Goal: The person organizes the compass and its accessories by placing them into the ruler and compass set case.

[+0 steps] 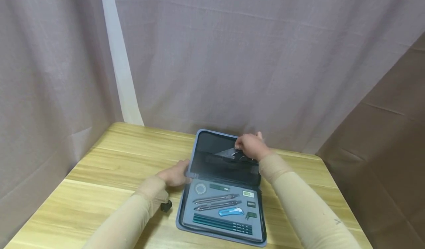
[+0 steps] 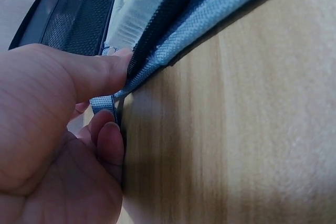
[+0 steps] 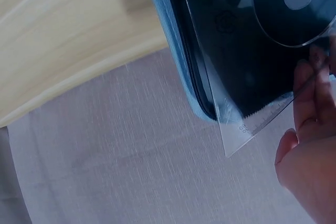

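Observation:
A blue zip-up stationery case (image 1: pixel 194 150) lies unfolded on the table, its dark lid leaning back. My right hand (image 1: pixel 253 145) is at the lid's upper right and pinches a clear plastic set square (image 1: pixel 227 153). In the right wrist view the set square (image 3: pixel 237 134) has a round cutout, and its pointed corner reaches past the lid's edge. My left hand (image 1: pixel 174 173) is at the left hinge corner. There, in the left wrist view, the thumb (image 2: pixel 107 72) presses the zipper edge and curled fingers (image 2: pixel 110 142) grip by a blue fabric strip.
The grey tray holds pencils (image 1: pixel 222 224), a blue cutter (image 1: pixel 231 211), two compass-like metal tools (image 1: pixel 216 199), a sharpener (image 1: pixel 251 204) and an eraser (image 1: pixel 248 194). A curtain (image 1: pixel 232 57) hangs behind the wooden table (image 1: pixel 116 171).

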Demonstrator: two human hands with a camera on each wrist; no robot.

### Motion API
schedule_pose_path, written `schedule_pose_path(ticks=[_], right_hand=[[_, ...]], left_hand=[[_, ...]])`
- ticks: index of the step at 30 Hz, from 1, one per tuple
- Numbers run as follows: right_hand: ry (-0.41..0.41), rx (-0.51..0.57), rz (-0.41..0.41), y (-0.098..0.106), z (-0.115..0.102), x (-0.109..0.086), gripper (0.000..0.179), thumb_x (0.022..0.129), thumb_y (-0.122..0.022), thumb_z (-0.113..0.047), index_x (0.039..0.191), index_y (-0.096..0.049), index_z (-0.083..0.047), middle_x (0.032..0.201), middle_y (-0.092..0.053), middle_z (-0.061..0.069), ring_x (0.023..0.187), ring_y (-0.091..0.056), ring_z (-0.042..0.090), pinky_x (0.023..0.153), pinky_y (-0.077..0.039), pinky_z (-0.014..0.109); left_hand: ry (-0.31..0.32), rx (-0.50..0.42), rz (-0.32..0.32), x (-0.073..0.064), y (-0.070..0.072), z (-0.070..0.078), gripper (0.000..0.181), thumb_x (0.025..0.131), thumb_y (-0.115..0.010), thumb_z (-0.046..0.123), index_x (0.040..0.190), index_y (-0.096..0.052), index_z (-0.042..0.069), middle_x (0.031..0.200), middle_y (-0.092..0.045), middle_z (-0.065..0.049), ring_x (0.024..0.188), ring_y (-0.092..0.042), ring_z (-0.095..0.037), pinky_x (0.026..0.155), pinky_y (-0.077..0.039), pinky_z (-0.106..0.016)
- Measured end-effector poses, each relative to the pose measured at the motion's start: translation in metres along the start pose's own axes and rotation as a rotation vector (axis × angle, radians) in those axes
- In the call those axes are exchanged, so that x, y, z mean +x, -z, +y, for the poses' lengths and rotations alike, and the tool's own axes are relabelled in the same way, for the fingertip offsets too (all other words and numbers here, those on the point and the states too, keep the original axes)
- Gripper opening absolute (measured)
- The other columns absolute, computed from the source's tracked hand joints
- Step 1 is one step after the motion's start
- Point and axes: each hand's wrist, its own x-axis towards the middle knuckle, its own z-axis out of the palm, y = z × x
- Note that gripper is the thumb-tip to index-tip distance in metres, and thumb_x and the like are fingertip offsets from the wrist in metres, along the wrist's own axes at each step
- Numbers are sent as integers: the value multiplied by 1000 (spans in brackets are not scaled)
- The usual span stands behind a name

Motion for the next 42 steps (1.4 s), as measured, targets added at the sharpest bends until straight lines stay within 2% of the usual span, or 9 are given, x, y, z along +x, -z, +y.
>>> schedule_pose_path(ticks=[5, 10, 16, 24, 28, 32, 36, 42], right_hand=[[-2, -10, -7, -8, -3, -2, 17, 88, -66, -7, 84, -76, -20, 86, -65, -9, 81, -50, 15, 71, -23, 42], [-20, -4, -17, -13, -4, -4, 16, 91, -65, -11, 89, -77, -21, 94, -68, -9, 97, -57, 18, 74, -23, 41], [-30, -33, -16, -15, -3, -7, 14, 92, -66, -15, 89, -77, -22, 95, -66, -8, 85, -50, 21, 74, -27, 41], [-37, -16, -9, -19, 0, -9, 9, 91, -68, -24, 86, -75, -22, 89, -61, -9, 85, -50, 20, 78, -30, 43], [-29, -16, 37, -21, 6, -11, 16, 88, -71, -32, 77, -66, -21, 81, -55, -9, 82, -48, 19, 78, -30, 45], [-29, -44, 98, -22, 13, -15, 27, 83, -75, -37, 75, -55, -20, 77, -49, -7, 83, -47, 20, 81, -30, 46], [-26, -58, 125, -22, 15, -19, 27, 83, -75, -37, 77, -55, -20, 78, -48, -6, 84, -46, 21, 81, -29, 47], [-23, -46, 125, -25, 14, -24, 23, 85, -73, -35, 80, -58, -19, 82, -47, -3, 86, -46, 24, 79, -29, 46]], left_hand=[[5, -10, 4, 1, -1, -2, 44, 85, -72, 16, 123, -50, 12, 117, -53, -8, 123, -43, -33, 106, -33, -54], [-2, -30, -1, 3, -1, -4, 44, 85, -72, 15, 123, -51, 12, 119, -52, -8, 122, -42, -33, 106, -32, -54], [-7, -23, 4, 5, -1, -3, 43, 84, -72, 15, 122, -51, 13, 118, -53, -8, 122, -43, -34, 106, -32, -55], [-7, -18, 6, 5, -2, -1, 44, 83, -72, 14, 122, -51, 11, 118, -52, -8, 121, -44, -33, 106, -33, -55], [-8, -15, 4, 5, -2, 0, 45, 84, -72, 15, 124, -51, 12, 120, -52, -7, 123, -42, -33, 107, -31, -54], [-18, -20, 6, 5, -2, -1, 46, 83, -72, 14, 124, -51, 12, 119, -53, -7, 123, -42, -33, 107, -31, -54], [-7, -14, 11, 6, -2, -2, 45, 84, -72, 15, 124, -51, 13, 120, -53, -8, 126, -41, -34, 108, -31, -54], [-4, -23, 12, 8, -2, -3, 44, 85, -72, 15, 124, -51, 14, 123, -53, -8, 130, -38, -36, 109, -28, -55]])
